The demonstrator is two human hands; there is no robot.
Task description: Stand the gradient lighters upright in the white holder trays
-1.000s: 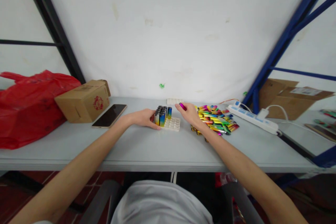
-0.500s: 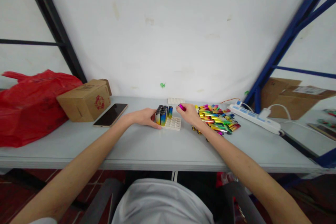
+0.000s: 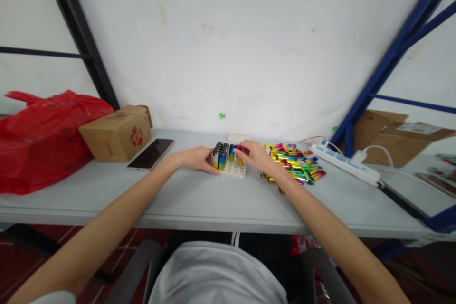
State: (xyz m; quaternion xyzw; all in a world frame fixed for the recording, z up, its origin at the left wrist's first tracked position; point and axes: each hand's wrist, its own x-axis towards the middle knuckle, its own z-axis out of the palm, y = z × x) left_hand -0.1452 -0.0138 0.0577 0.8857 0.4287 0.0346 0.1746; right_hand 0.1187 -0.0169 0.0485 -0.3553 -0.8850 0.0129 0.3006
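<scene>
Right hand point(image 3: 257, 153): just right of the centre of the frame, thumb and fingers are gripping one purple-and-yellow cylinder point(image 3: 239, 162), which is standing nearly upright over the right part of the tray.
Left hand point(image 3: 200, 158): left of the centre, it is curving around the left end of the group; its fingers are partly hiding, so I cannot tell if it is pressing or only guarding.
White tray point(image 3: 234, 170): it is lying at the middle of the frame, its open cups showing at the lower right.
Standing cylinders point(image 3: 220, 156): blue-and-yellow ones are crowding the left part of the tray.
Risk of bad seating: the lower end of the gripped cylinder is perhaps not meeting its cup squarely; if the fingers are letting go too early, it may be leaning or falling.
Risk of knocking: the right fingertips are working very near a blue cylinder, so a small sideways push may be tipping it.
Risk of sliding: if the left hand is not really holding, the tray may be shifting under downward pressure.
Loose pile point(image 3: 295, 165): right of the centre, shiny cylinders are lying beside the right wrist; a brushing forearm may be rolling some away.
</scene>
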